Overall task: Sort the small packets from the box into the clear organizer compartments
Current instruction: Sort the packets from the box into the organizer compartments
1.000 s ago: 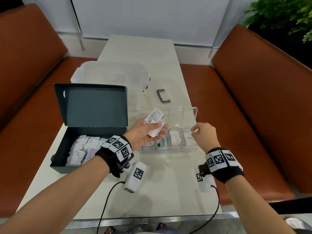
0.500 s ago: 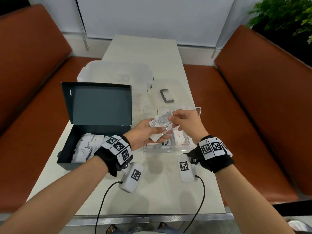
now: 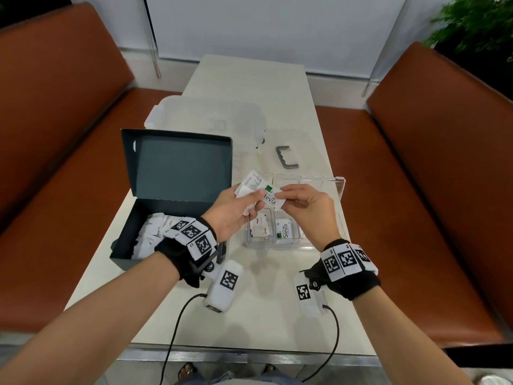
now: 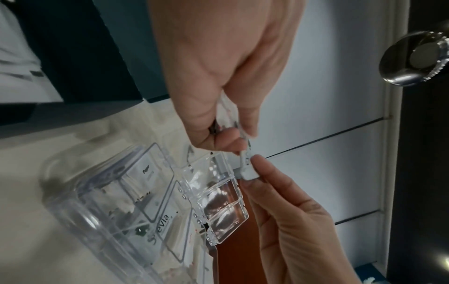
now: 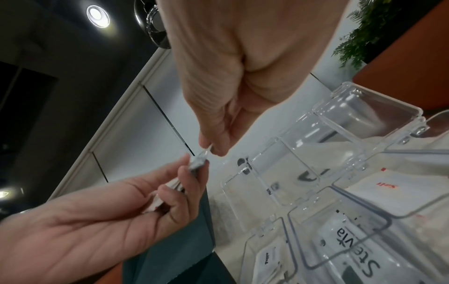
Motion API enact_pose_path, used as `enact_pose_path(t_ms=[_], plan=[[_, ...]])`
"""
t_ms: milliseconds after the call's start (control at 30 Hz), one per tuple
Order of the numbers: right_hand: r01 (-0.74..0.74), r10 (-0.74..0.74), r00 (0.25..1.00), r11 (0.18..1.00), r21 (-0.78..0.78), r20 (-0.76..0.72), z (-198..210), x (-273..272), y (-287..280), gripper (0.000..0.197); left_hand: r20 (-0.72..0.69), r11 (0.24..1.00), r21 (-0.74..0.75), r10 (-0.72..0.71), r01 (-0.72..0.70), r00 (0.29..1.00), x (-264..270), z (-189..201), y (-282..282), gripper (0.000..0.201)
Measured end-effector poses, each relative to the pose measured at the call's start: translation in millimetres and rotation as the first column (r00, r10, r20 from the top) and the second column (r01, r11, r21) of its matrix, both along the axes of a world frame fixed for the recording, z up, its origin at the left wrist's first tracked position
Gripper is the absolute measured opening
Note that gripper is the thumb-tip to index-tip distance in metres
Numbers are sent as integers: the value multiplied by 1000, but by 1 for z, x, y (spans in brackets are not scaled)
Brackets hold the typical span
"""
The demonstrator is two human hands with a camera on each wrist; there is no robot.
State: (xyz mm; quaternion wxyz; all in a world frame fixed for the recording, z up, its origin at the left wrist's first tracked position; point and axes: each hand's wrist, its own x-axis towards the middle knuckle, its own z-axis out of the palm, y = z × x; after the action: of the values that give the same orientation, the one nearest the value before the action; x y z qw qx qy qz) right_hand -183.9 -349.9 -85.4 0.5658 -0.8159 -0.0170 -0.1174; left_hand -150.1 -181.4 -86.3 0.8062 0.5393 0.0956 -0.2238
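My left hand (image 3: pixel 254 204) holds a small stack of white packets (image 3: pixel 251 184) above the organizer's left end. My right hand (image 3: pixel 281 200) pinches one end of a Stevia packet (image 3: pixel 269 200) that still lies against that stack. The clear organizer (image 3: pixel 277 247) sits on the table below both hands, lid (image 3: pixel 341 187) open; a pepper packet (image 3: pixel 261 227) and a Stevia packet (image 3: pixel 284 232) lie in separate front compartments. The dark box (image 3: pixel 177 168) stands open at the left with several white packets (image 3: pixel 151 232) inside. In the wrist views, the right hand's fingertips (image 4: pixel 257 161) and the left hand's fingers (image 5: pixel 192 173) meet at the packet edge.
A translucent plastic tub (image 3: pixel 208 120) stands behind the box. A grey U-shaped handle (image 3: pixel 286 161) lies on the table beyond the organizer. Brown padded benches (image 3: pixel 444 162) flank the narrow table (image 3: pixel 263 315), whose near edge is close to me.
My right hand left the organizer's right end, came left to the stack in my left hand, and now pinches the Stevia packet, drawn partly out to the right.
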Motion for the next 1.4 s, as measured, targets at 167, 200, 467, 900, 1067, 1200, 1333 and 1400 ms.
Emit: enact_pose_path(t_ms=[167, 200, 467, 900, 1067, 1200, 1333, 1400], plan=[[35, -36, 998, 999, -32, -44, 6, 10, 0, 27, 139, 984, 173, -60, 36, 988, 2, 3, 8, 25], [22, -25, 998, 999, -42, -60, 9, 13, 0, 25, 169, 975, 214, -92, 55, 981, 3, 4, 10, 27], [4, -18, 949, 999, -42, -315, 6, 37, 2, 24, 216, 958, 285, -76, 12, 973, 10, 4, 22, 22], [-15, -182, 892, 903, -430, -415, -33, 32, -16, 28, 176, 960, 276, -16, -34, 984, 4, -10, 38, 22], [-9, -211, 895, 872, -490, -393, -41, 32, -11, 32, 165, 962, 272, -30, -16, 986, 1, -9, 32, 23], [-11, -233, 894, 843, -538, -383, -47, 31, -10, 25, 151, 965, 261, -26, -15, 988, 0, -7, 30, 23], [-59, -233, 904, 763, -644, -359, -53, 29, -3, 16, 131, 967, 256, -23, -11, 991, -2, -7, 29, 24], [-88, -228, 908, 715, -693, -351, -56, 28, -1, 15, 125, 970, 244, -23, -8, 992, -3, -7, 29, 25]])
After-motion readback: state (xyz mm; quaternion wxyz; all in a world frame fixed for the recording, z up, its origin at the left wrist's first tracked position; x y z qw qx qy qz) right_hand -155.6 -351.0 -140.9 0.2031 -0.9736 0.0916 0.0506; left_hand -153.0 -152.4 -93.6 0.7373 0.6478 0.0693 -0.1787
